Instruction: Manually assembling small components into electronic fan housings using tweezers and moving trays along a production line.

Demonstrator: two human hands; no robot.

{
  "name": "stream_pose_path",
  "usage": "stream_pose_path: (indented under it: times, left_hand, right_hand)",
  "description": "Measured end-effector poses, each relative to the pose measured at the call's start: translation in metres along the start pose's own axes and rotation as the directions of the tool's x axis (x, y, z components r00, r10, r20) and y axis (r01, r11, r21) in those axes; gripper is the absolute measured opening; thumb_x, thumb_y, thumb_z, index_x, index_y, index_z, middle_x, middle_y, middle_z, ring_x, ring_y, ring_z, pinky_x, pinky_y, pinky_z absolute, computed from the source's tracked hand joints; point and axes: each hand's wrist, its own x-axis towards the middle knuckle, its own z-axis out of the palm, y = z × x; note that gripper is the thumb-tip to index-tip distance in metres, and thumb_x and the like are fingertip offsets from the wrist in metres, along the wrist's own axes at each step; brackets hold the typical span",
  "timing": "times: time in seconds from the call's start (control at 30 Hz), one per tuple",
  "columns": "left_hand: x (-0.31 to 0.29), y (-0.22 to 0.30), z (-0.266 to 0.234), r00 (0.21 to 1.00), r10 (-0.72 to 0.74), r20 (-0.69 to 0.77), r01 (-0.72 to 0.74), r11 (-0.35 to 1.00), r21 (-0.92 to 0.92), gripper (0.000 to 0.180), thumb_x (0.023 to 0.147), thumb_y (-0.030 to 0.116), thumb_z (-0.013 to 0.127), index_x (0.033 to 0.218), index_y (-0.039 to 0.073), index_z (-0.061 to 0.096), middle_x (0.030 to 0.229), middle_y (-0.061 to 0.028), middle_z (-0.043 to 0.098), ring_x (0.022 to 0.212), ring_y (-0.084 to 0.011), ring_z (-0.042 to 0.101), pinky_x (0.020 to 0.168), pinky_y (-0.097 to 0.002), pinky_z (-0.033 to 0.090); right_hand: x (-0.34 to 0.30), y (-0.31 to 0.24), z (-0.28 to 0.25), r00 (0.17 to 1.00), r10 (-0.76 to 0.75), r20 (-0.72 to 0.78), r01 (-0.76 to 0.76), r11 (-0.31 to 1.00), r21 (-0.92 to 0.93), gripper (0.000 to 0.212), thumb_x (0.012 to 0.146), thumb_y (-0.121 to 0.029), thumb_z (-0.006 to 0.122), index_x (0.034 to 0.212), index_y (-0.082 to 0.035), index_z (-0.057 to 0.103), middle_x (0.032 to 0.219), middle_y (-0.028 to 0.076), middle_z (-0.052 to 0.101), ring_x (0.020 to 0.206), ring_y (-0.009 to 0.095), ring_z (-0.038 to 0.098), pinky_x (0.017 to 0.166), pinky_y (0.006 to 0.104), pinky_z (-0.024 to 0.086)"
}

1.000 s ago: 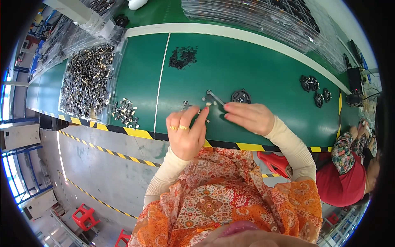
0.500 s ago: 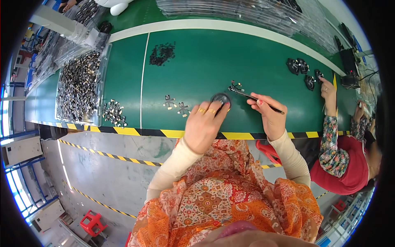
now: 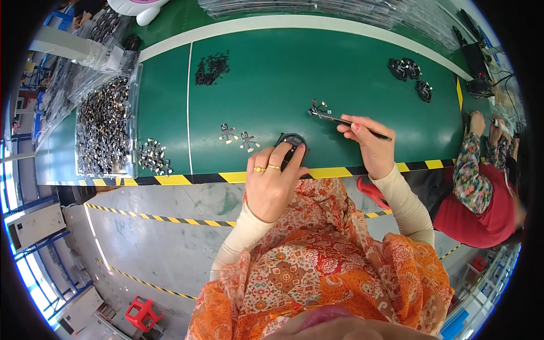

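Observation:
My left hand (image 3: 272, 184) grips a rounded black plastic housing (image 3: 293, 139) near the front edge of the green table, its fingers bent over the near side. My right hand (image 3: 374, 144) pinches dark, slim tweezers (image 3: 362, 127) like a pen. At their tip is a small branching flex-cable part (image 3: 318, 107) with shiny ends, just above or on the table; I cannot tell which. Left of the housing lie two similar flex-cable parts, one (image 3: 228, 134) slightly farther away than the other (image 3: 248, 142).
A clear tray (image 3: 135, 122) full of small metallic parts stands at the left, a loose heap (image 3: 154, 157) beside it. Small black pieces (image 3: 212, 69) lie farther back. Several black housings (image 3: 405, 69) sit at the right, near a co-worker's floral sleeve (image 3: 473, 173). Striped tape (image 3: 323, 173) marks the front edge.
My left hand has drawn the housing slightly nearer and tilted it. The co-worker's hand has pulled away rightward, and the housing it touched is gone from its place. My view has shifted slightly.

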Motion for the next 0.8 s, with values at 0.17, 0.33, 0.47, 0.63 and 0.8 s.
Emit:
stream_pose_path:
  times: [0.17, 0.33, 0.47, 0.63, 0.8]
  left_hand:
    - [0.010, 0.007, 0.022, 0.991, -0.112, 0.078, 0.111, 0.994, 0.013, 0.042, 0.073, 0.023, 0.076, 0.111, 0.005, 0.069, 0.112, -0.0057, 0.058, 0.099, -0.0241, 0.055, 0.078, -0.0392, 0.045]
    - [0.001, -0.009, 0.005, 0.992, 0.128, -0.007, -0.128, 0.992, -0.005, 0.040, 0.070, 0.019, 0.079, 0.108, 0.007, 0.071, 0.103, -0.0055, 0.061, 0.091, -0.0257, 0.056, 0.078, -0.0383, 0.047]
    - [0.012, 0.003, 0.012, 0.999, -0.006, 0.035, 0.007, 0.999, -0.034, 0.032, 0.074, 0.011, 0.069, 0.106, 0.006, 0.071, 0.102, -0.0060, 0.060, 0.091, -0.0239, 0.056, 0.073, -0.0356, 0.045]
    - [0.005, -0.011, 0.015, 0.992, 0.101, 0.082, -0.091, 0.989, -0.117, 0.035, 0.071, 0.009, 0.065, 0.105, 0.006, 0.072, 0.103, -0.0046, 0.060, 0.089, -0.0231, 0.056, 0.071, -0.0351, 0.046]
    - [0.007, -0.008, 0.008, 0.991, 0.102, 0.092, -0.081, 0.975, -0.205, 0.035, 0.067, 0.007, 0.072, 0.102, 0.007, 0.073, 0.102, -0.0037, 0.062, 0.092, -0.0239, 0.058, 0.074, -0.0367, 0.048]
  right_hand:
    - [-0.003, 0.001, 0.000, 1.000, 0.001, 0.002, -0.001, 1.000, 0.019, 0.021, 0.095, -0.003, 0.059, 0.113, 0.006, 0.066, 0.116, 0.024, 0.066, 0.096, 0.029, 0.070, 0.081, 0.0318, 0.057]
    - [-0.004, 0.003, -0.003, 1.000, 0.007, -0.007, -0.007, 0.999, 0.040, 0.020, 0.095, -0.004, 0.059, 0.111, 0.005, 0.066, 0.114, 0.023, 0.067, 0.093, 0.029, 0.071, 0.078, 0.0318, 0.057]
    - [-0.002, -0.001, 0.001, 0.998, 0.041, -0.051, -0.037, 0.996, 0.078, 0.017, 0.095, -0.003, 0.059, 0.112, 0.002, 0.061, 0.113, 0.024, 0.067, 0.090, 0.028, 0.071, 0.077, 0.0315, 0.058]
    - [-0.008, 0.001, -0.001, 0.992, 0.092, -0.083, -0.079, 0.986, 0.149, 0.012, 0.095, -0.002, 0.059, 0.106, -0.002, 0.054, 0.111, 0.028, 0.065, 0.085, 0.027, 0.072, 0.073, 0.0298, 0.059]
    - [-0.004, -0.001, 0.003, 0.997, 0.063, -0.035, -0.058, 0.991, 0.122, 0.010, 0.095, -0.003, 0.059, 0.101, -0.004, 0.051, 0.107, 0.030, 0.065, 0.082, 0.028, 0.072, 0.070, 0.0303, 0.060]
